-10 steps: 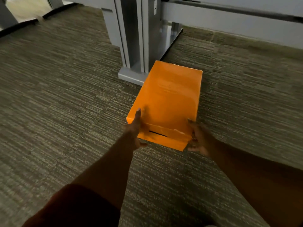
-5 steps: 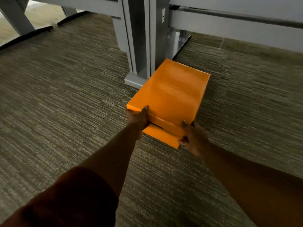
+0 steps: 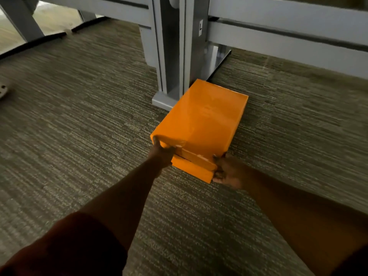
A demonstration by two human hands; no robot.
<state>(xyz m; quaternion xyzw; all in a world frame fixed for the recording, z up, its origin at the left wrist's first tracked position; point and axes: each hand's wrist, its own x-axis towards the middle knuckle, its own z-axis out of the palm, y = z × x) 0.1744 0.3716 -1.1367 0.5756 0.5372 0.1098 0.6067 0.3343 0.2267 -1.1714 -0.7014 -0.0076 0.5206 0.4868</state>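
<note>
An orange cardboard box lies on the carpet in the middle of the head view, its far end next to a grey desk leg. My left hand grips the near left corner, thumb on top of the lid. My right hand holds the near right corner, fingers curled under the edge. The near end of the lid stands slightly above the lower part of the box, and a gap shows between them.
A grey metal desk leg with a flat foot stands just behind the box. Grey crossbars run along the back. Striped carpet covers the floor all around. A pale object lies at the far left edge.
Both hands have shifted their hold on the near end of the box, and its lid end has come up a little. The view has drawn back and tilted upward.
</note>
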